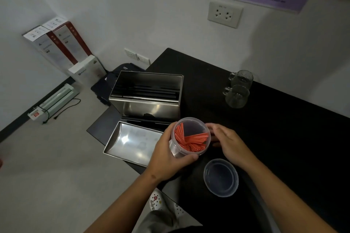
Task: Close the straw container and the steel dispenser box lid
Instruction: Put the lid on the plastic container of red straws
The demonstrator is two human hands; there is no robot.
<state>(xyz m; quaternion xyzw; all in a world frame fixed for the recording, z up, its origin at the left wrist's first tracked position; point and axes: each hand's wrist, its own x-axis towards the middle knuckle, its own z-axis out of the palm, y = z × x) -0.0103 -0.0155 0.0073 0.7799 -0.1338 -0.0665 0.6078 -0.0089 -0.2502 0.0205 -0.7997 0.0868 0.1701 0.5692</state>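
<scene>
A clear round straw container (190, 136) full of red-and-white straws stands open on the black table (284, 128). My left hand (168, 157) wraps around its near-left side. My right hand (230, 143) rests at its right side, fingers spread and touching or nearly touching the wall. The container's clear round lid (220, 177) lies on the table just in front of it, apart from both hands. Behind stands the steel dispenser box (149, 98) with dark straws inside. Its steel lid (132, 142) hangs open toward me, flat and shiny.
Two glass mugs (239, 91) sit at the back right of the table near the wall. The table's left edge runs just beside the steel box. Cardboard boxes (60, 43), a dark bag and a laminator (56, 98) are on the floor to the left.
</scene>
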